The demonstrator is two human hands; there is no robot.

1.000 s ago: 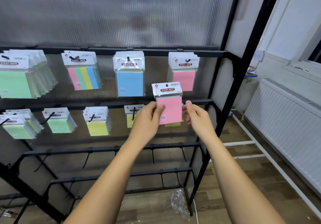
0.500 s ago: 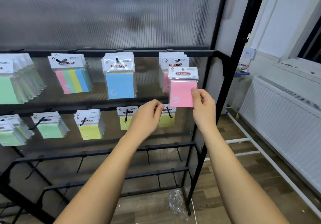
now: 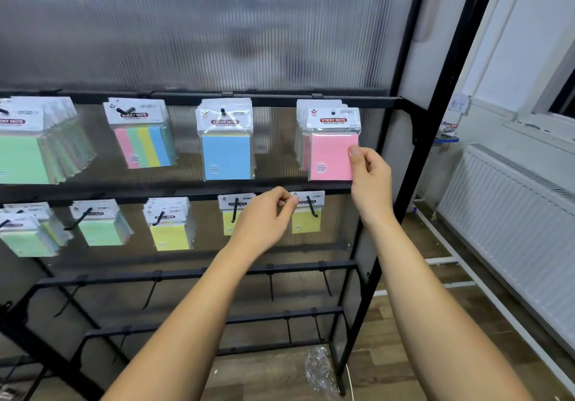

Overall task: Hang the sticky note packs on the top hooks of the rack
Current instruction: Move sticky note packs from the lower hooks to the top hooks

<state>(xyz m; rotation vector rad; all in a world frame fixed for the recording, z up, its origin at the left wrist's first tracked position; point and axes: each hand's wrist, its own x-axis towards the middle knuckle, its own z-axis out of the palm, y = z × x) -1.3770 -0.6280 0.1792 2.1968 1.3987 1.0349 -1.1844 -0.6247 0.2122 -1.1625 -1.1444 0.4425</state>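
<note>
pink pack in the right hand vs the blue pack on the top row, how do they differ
The pink pack is pinched at its right edge by the right hand; no hand touches the blue pack. The pink pack sits at the rightmost top hook in front of other pink packs, while the blue pack hangs one hook to the left. The hook tip shows through the blue pack's hole; whether the pink one is fully on cannot be told. Both have white STICKY NOTE headers.

R hand (image 3: 370, 176) raised w/ thumb pinching; L hand (image 3: 264, 220) lower, fingers loosely curled.
</note>
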